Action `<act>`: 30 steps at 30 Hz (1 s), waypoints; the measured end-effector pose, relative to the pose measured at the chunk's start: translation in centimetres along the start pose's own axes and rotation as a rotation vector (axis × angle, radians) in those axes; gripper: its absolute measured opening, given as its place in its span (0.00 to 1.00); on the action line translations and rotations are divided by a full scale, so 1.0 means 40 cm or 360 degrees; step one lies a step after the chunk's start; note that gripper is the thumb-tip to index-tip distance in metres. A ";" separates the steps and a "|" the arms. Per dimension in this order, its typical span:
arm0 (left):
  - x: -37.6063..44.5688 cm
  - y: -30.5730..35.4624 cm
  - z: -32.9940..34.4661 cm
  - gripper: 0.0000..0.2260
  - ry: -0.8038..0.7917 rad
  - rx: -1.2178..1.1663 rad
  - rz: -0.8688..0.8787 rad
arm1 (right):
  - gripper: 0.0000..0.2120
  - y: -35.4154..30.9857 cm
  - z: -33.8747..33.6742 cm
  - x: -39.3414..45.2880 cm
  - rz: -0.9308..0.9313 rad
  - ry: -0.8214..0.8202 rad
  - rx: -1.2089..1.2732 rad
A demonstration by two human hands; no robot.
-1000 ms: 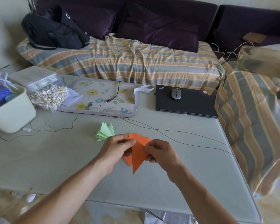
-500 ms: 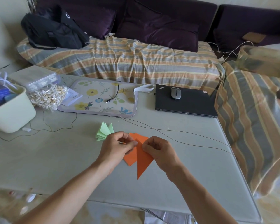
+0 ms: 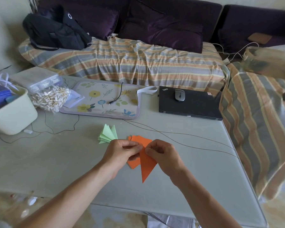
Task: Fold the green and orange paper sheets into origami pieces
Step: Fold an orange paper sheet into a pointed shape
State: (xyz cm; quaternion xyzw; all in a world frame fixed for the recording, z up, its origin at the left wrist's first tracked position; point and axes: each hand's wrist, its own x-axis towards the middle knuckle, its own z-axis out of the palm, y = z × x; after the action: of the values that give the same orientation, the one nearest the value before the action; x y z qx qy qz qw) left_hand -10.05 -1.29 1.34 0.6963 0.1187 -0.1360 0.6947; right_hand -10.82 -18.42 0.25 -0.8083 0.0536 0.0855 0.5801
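An orange paper piece (image 3: 146,167), folded into a long triangle with its tip pointing toward me, is held just above the grey table (image 3: 56,162). My left hand (image 3: 122,152) pinches its upper left edge and my right hand (image 3: 163,155) pinches its upper right edge, fingertips almost meeting. More folded orange pieces (image 3: 141,139) lie under and behind it, partly hidden by my hands. A fanned stack of folded green pieces (image 3: 108,134) rests on the table just left of and beyond my left hand.
A thin cable (image 3: 179,137) crosses the table behind the papers. Further back lie a floral mat (image 3: 105,101), a closed black laptop (image 3: 189,104) with a mouse (image 3: 179,95), a bag of cotton swabs (image 3: 51,97) and a cream bin (image 3: 11,112). A striped sofa surrounds the table.
The orange triangle has dropped lower toward the table and its tip now points nearer to me. Both hands have closed together at its top edge.
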 end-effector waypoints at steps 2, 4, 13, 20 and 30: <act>0.003 0.000 0.001 0.01 -0.0013 0.0050 -0.0004 | 0.08 -0.001 0.000 -0.001 -0.0002 -0.0003 0.0002; 0.005 0.000 0.002 0.03 -0.0018 0.0078 -0.0017 | 0.08 -0.003 0.003 -0.002 0.0002 -0.0008 0.0005; 0.002 0.001 0.008 0.05 0.0107 0.0214 0.0091 | 0.07 -0.012 0.007 -0.005 0.0018 -0.0022 -0.0013; 0.012 0.010 -0.004 0.06 0.0253 0.0074 0.0088 | 0.07 -0.020 -0.001 -0.009 0.0086 -0.0051 0.0009; 0.019 0.003 -0.004 0.04 0.0226 0.0024 0.0059 | 0.07 -0.013 -0.003 -0.005 0.0113 -0.0005 0.0025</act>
State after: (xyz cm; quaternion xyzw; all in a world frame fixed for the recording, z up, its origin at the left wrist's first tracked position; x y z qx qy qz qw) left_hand -9.29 -1.17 1.18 0.7115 0.1538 -0.0743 0.6817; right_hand -10.91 -18.38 0.83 -0.8012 0.0820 0.1070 0.5831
